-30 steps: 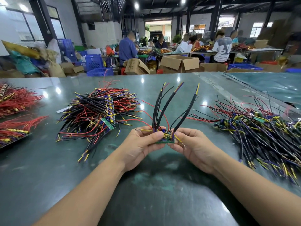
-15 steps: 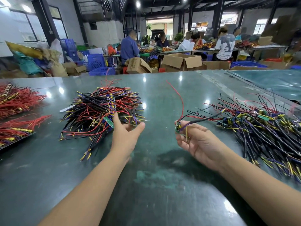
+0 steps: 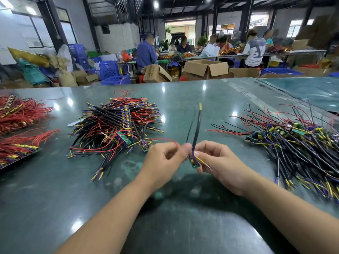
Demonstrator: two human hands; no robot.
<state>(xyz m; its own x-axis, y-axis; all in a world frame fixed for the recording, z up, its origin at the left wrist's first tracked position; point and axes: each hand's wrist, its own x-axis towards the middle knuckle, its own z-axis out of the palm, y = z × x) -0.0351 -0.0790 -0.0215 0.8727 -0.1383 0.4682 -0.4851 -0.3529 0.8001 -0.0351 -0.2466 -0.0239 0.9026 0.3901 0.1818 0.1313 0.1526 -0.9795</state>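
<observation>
Just above the near middle of the bench (image 3: 55,198), a small green circuit board (image 3: 194,165) is held clear of the surface between the two hands. It is pinched by the right hand (image 3: 220,162), whose thumb and curled fingers are closed on it, and purple and yellow leads are seen running across the thumb. A black lead (image 3: 197,125) with a yellow tip is carried upright from the board toward twelve o'clock, with a thinner black one beside it. The left hand (image 3: 165,160) is curled, and a thin red lead (image 3: 165,139) is pinched between its thumb and forefinger and arched over the knuckles toward nine o'clock. The hands are set thumb to thumb, touching or nearly so. At ten o'clock from them a heap of wired boards (image 3: 115,129) is laid on the bench, its black, red and yellow leads fanned to both sides. At three o'clock a second, looser heap (image 3: 293,143) is spread. At nine o'clock, by the left edge, bundles of red wires (image 3: 18,114) are stacked. Beyond the far edge, at twelve o'clock, cardboard boxes (image 3: 205,69) and blue crates (image 3: 110,70) are seen.
</observation>
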